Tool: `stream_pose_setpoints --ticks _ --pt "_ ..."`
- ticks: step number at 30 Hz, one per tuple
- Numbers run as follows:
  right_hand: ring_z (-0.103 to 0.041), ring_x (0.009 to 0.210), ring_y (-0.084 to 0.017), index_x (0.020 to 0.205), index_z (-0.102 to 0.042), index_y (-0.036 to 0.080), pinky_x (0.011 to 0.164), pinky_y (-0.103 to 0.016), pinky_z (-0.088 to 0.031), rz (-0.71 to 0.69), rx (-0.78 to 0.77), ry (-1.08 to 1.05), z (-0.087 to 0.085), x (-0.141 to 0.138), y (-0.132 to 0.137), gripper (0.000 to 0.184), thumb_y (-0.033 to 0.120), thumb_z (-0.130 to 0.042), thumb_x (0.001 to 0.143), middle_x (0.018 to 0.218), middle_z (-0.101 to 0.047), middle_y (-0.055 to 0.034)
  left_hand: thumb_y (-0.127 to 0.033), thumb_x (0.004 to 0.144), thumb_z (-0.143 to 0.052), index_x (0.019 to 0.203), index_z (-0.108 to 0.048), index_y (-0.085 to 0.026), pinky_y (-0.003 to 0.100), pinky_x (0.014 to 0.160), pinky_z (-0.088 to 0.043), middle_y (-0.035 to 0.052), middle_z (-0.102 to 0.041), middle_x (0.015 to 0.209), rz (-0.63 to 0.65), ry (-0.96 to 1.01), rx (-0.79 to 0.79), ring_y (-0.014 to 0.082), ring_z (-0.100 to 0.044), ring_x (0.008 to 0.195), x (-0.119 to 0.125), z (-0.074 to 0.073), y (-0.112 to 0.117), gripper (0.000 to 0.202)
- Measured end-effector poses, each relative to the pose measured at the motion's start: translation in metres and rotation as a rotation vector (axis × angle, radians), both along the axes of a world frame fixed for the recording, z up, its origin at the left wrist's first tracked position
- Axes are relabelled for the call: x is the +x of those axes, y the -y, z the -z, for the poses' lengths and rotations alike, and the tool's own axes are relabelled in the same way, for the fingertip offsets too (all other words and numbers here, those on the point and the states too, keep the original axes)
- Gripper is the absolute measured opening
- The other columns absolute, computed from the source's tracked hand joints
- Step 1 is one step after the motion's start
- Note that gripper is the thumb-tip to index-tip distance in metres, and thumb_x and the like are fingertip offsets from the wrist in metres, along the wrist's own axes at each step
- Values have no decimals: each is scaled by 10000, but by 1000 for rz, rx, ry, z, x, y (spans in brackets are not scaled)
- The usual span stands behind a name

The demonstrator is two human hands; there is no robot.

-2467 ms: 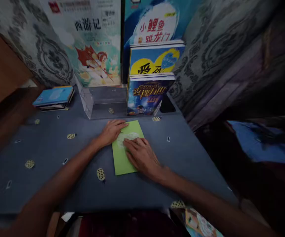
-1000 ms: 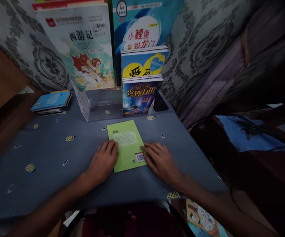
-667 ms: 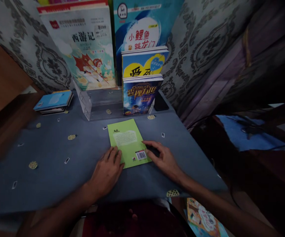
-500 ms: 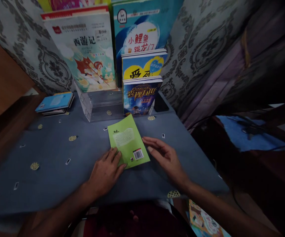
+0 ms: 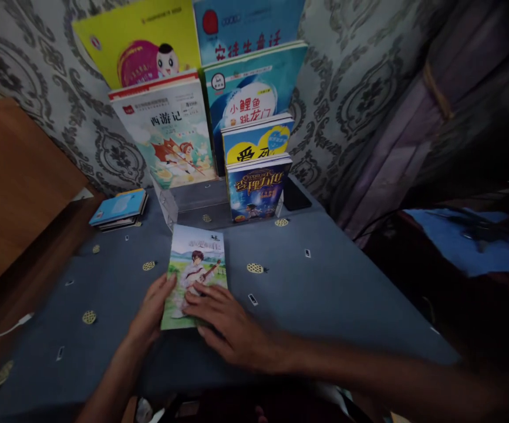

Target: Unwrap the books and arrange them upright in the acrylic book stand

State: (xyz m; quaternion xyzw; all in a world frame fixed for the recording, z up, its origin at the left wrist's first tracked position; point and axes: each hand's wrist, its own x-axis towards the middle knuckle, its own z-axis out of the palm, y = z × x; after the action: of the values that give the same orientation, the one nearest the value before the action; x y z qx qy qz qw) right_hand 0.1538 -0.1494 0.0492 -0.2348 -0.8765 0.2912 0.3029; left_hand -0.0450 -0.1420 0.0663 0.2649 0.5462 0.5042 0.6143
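Note:
A thin paperback book (image 5: 199, 249) lies front cover up near the table's front edge. Its cover has a figure playing a guitar in a green field. My left hand (image 5: 152, 308) is at the book's left edge, gripping it there; the undersides of its fingers are hidden. Across the lower right of the cover rests my right hand (image 5: 230, 323), open, fingers stretched flat over the picture.
Behind it stands a clear acrylic rack (image 5: 168, 205) holding upright picture books (image 5: 170, 135) and smaller books (image 5: 258, 191). A small book stack (image 5: 120, 208) lies left, a dark phone (image 5: 296, 197) right. A white cable (image 5: 5, 335) crosses the left edge.
The book has turned from its green back cover to its front cover. My right hand has moved left onto it, and my left hand has shifted to its left edge. The view has shifted.

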Motion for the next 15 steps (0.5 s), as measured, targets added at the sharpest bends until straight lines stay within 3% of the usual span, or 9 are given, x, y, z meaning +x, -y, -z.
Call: stream_pose_setpoints --ticks 3,6,9,12,15 --pt "-343 1479 -215 1408 -521 201 1216 -527 -276 25 103 87 16 3 -10 430 200 -503 979 1522 -505 -102 -334 579 -912 1126 -664 -146 388 769 -632 98 -782 974 -27 27 -10 309 -760 894 2 1 -1 629" --pt "-303 1497 -268 1472 -442 197 1193 -544 -311 222 52 29 28 15 -32 502 285 -519 984 1580 -403 -162 -320 646 -880 1124 -656 -147 391 752 -639 105 -783 964 -42 53 -25 299 -768 858 6 6 -3 555" --pt "-460 1397 -287 1484 -383 218 1100 -511 -447 385 -244 -244 35 29 -61 561 371 -542 968 1482 -510 -170 -355 735 -824 1142 -649 -157 394 761 -640 108 -782 990 -44 92 -15 288 -769 857 16 13 -9 486" --pt "-701 1020 -246 1449 -358 241 842 -423 -590 335 -604 -499 35 46 -88 565 404 -550 943 1152 -698 -112 -411 768 -796 1120 -651 -141 391 769 -633 119 -779 963 -6 111 -1 287 -766 854 30 20 -18 467" --pt "-687 723 -187 1394 -402 233 641 -322 -563 341 -684 -538 35 63 -106 549 404 -581 904 848 -685 -15 -486 777 -767 1074 -653 -125 374 738 -617 112 -767 880 123 -1 31 279 -752 817 39 27 -26 481"
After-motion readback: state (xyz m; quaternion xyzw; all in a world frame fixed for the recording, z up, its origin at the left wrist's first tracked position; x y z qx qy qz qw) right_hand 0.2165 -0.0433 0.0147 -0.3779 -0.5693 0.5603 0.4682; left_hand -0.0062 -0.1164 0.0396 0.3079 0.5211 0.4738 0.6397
